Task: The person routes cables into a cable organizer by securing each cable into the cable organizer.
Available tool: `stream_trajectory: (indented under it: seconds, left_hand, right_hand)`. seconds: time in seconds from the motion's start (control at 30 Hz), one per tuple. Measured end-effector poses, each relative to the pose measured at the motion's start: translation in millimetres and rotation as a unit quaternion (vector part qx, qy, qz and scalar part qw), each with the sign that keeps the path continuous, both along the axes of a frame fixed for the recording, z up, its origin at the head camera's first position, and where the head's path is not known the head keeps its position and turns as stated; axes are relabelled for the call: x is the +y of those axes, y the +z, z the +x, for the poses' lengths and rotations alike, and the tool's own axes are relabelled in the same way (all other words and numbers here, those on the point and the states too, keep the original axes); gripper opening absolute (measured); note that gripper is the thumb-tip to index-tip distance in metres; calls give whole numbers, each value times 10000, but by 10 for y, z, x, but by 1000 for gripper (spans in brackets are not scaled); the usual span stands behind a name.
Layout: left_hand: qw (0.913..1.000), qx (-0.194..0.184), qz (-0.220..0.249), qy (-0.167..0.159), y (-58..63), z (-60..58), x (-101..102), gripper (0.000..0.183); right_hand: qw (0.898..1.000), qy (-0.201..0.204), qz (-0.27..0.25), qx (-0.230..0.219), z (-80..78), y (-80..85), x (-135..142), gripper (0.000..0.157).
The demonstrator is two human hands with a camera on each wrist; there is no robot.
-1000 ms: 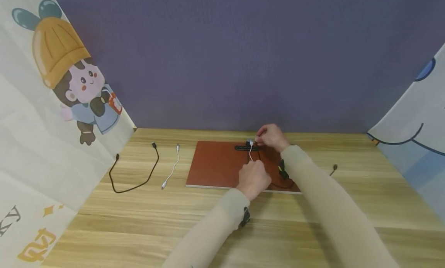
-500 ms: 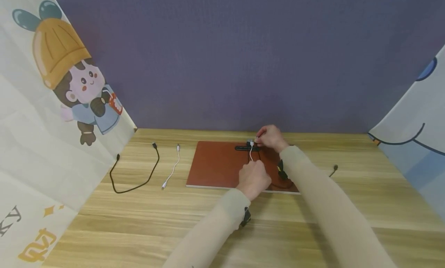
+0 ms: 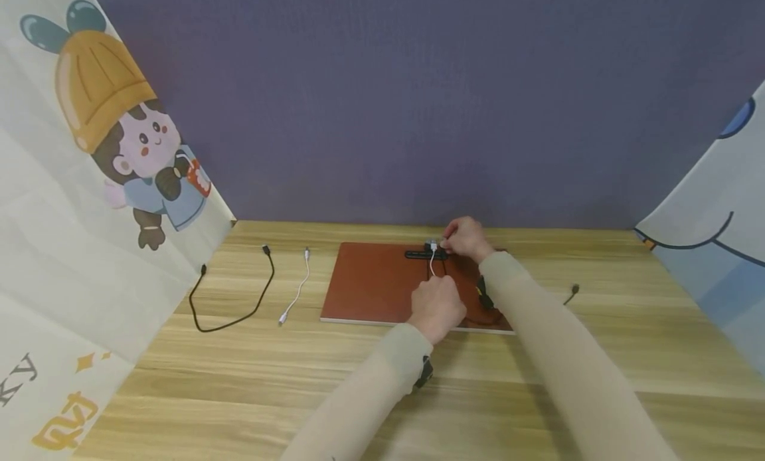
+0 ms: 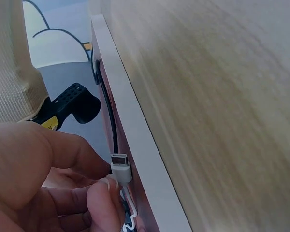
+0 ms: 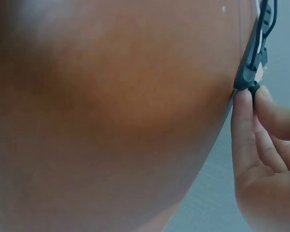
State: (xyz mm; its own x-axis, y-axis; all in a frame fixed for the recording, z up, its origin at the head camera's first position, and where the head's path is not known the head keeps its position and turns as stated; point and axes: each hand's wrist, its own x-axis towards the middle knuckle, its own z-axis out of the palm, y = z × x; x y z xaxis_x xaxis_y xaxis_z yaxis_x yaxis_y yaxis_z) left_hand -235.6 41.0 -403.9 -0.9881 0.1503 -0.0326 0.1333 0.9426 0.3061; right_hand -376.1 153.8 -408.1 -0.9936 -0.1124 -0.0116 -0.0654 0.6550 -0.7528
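Observation:
My left hand (image 3: 438,308) is at the front edge of a brown board (image 3: 370,281). Its thumb and finger pinch a white USB plug (image 4: 121,173), metal end exposed, on a short white cable (image 3: 431,265). That cable leads up to a black USB hub (image 3: 415,255) near the board's back edge, where white and dark plugs (image 3: 431,246) stand together. At the hub's right end, my right hand (image 3: 469,239) pinches a small black plug (image 5: 254,88), mostly covered by the fingertips. The index fingertip meets the hub's end in the right wrist view.
A black cable (image 3: 230,326) and a short white cable (image 3: 299,288) lie on the wooden table (image 3: 239,394) left of the board. Another black cable's end (image 3: 575,289) shows beyond the right forearm. A dark partition (image 3: 382,102) stands behind the table.
Both hands keep nearly the same place and grip. The right hand's fingertips shift only slightly at the hub's end.

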Motion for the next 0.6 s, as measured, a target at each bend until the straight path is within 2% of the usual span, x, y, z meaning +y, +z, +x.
stream_trajectory:
  seconds: [0.3, 0.6]
  left_hand:
    - [9999, -57, 60, -151, -11, 7, 39, 19]
    - [9996, -62, 162, -237, -3, 32, 27, 30]
  right_hand:
    - [9963, 173, 821, 163, 14, -11, -16, 20]
    - [9944, 244, 1014, 158, 55, 0, -11, 25]
